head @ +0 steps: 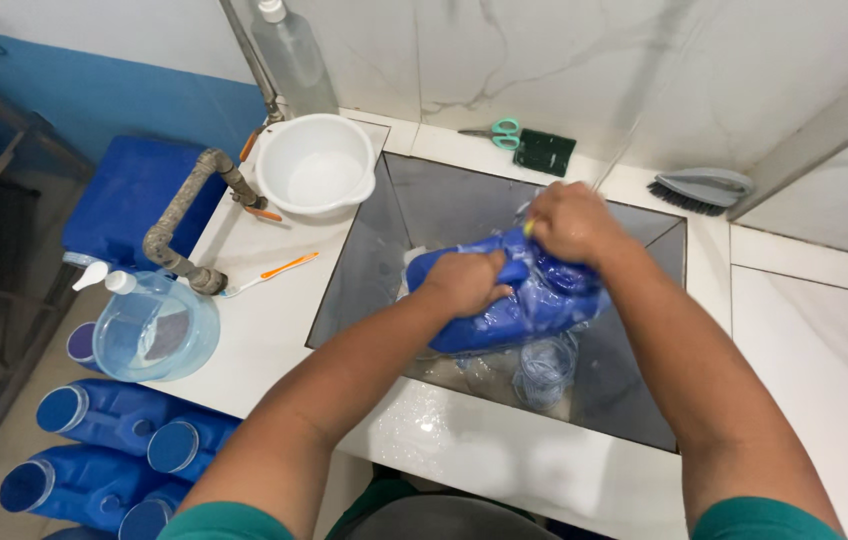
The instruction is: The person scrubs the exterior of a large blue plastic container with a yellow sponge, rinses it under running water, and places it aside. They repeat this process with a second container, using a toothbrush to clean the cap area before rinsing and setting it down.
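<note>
Both grips closed: left hand (464, 283) clamps the blue plastic jug (514, 305) at its near end, right hand (566, 222) fisted on its far end, something yellow showing in the fist. Jug lies tilted over the grey sink (364, 270), wet. Clear glass (544, 372) just below it. White basin (316, 165) on tabletop (264, 330), left.

Jug (514, 300) in the sink (634, 400), basin (316, 165) on the counter (264, 330) left of it, scissors (494, 132) behind (brush (704, 188) far right)
</note>
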